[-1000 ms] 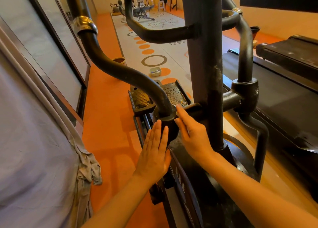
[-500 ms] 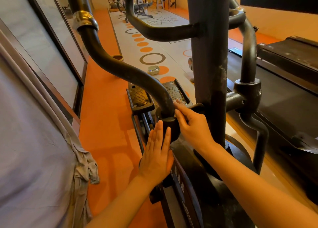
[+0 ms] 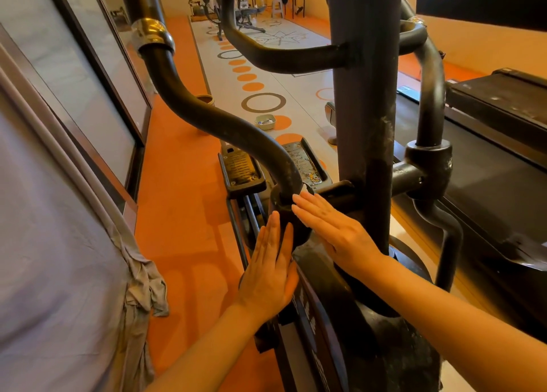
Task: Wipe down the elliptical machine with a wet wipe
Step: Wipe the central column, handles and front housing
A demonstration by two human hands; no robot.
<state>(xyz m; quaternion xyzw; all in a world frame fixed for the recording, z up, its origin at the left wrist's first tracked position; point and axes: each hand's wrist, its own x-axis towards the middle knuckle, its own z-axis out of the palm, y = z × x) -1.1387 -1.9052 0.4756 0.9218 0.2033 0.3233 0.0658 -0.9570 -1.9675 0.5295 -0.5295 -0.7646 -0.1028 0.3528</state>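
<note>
The black round pivot joint [image 3: 288,214] of the elliptical machine is pressed between flat, open left hand [image 3: 270,268] and right hand [image 3: 334,228]; no wipe is seen, so one seems needed next.

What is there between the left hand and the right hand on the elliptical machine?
In the head view, the black pivot hub at the foot of the curved arm bar sits between the left hand and right hand. No wipe shows.

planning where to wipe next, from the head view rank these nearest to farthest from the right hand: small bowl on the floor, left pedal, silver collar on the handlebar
1. left pedal, just beyond the right hand
2. small bowl, farther out on the floor
3. silver collar, high up on the left
</note>
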